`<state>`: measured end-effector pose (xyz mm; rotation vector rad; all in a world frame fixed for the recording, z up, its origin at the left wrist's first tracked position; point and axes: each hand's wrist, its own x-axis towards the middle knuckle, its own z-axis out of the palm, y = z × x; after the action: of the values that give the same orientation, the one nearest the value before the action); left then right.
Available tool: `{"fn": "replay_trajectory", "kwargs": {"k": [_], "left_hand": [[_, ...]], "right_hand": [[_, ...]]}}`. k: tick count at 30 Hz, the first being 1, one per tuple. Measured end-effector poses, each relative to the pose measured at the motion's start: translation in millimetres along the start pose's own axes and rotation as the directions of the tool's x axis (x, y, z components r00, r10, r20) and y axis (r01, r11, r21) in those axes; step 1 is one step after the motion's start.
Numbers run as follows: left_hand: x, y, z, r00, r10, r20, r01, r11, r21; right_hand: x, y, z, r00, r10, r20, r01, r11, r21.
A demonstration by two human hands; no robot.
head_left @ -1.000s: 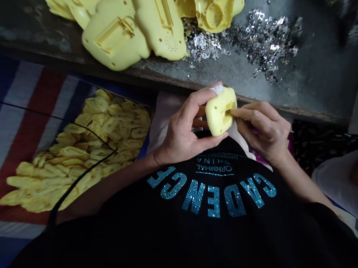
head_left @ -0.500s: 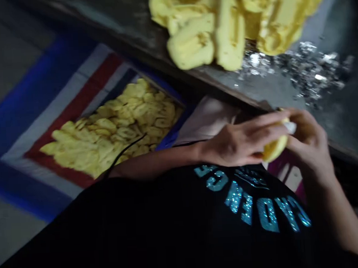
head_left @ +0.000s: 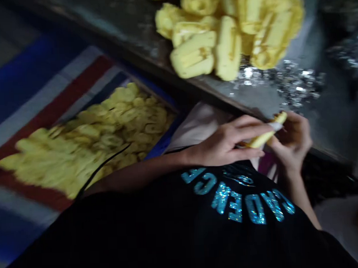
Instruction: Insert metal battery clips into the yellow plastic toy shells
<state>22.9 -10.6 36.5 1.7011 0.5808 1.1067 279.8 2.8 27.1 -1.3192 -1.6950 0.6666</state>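
Observation:
My left hand [head_left: 224, 143] comes in from the left and is closed on one end of a small yellow moulded piece [head_left: 261, 140]. Its fingers lie along the upper side, the thumb below. A white wrap or tip [head_left: 276, 126] shows at the end of a finger, too blurred to tell which. On the other side, my right hand [head_left: 295, 138] curls round the far end of the same piece, thumb and fingers pinched near it. Whether a small part sits between the right fingertips is hidden. Both hands are in front of my chest, by the table edge.
Larger yellow moulded pieces [head_left: 228, 47] are heaped on the dark table [head_left: 331, 122]. Small shiny silver parts [head_left: 299, 81] lie scattered beside them. To the left, a blue, white and red striped sack [head_left: 71, 85] holds many small yellow pieces [head_left: 86, 143]. A dark cord [head_left: 104, 164] crosses it.
The view has shifted, and the sack appears further left. The yellow piece has turned between my hands and now shows a narrower side. Both hands still hold it.

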Motion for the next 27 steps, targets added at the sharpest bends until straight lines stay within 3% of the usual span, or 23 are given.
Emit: {"fn": "replay_trajectory", "kwargs": {"k": [1,2,3,5,9,11,15,18,22,27], "left_hand": [[-2,-5,-0.5,0.999,-0.013,-0.032,0.012,0.999,-0.042],[-4,-9,-1.4,0.992,-0.083,-0.096,0.07,0.989,-0.126],[-4,-12,-2.7,0.984,-0.156,-0.082,0.138,0.971,-0.194],[-4,-13,-6.3,0.985,-0.168,-0.048,0.152,0.957,-0.247],[5,-1,-11.6,1.0,0.023,-0.001,-0.023,1.0,-0.012],[12,2,-11.2,0.996,0.079,0.034,-0.082,0.994,0.074],[26,-3,-7.1,0.993,-0.026,0.115,0.029,0.999,-0.026],[34,-8,-5.1,0.972,-0.092,0.216,0.091,0.996,0.014],[40,-10,-3.9,0.96,-0.058,0.272,0.045,0.998,0.053],[41,-14,-1.7,0.971,0.038,0.238,-0.05,0.998,0.046]], "right_hand": [[4,0,3,1.0,-0.012,0.026,0.012,1.0,0.009],[7,1,5,0.996,-0.084,-0.033,0.085,0.996,0.02],[9,2,7,0.993,-0.101,-0.059,0.103,0.995,0.018],[10,5,10,0.991,-0.118,-0.069,0.121,0.992,0.036],[5,9,12,0.974,-0.188,-0.13,0.193,0.981,0.025],[5,15,9,0.942,-0.28,-0.185,0.279,0.96,-0.032],[9,29,1,0.873,-0.423,-0.242,0.39,0.904,-0.174],[9,35,-4,0.857,-0.45,-0.252,0.395,0.887,-0.239],[6,34,-9,0.864,-0.439,-0.245,0.367,0.884,-0.29],[5,28,-14,0.865,-0.418,-0.279,0.406,0.908,-0.101]]}}
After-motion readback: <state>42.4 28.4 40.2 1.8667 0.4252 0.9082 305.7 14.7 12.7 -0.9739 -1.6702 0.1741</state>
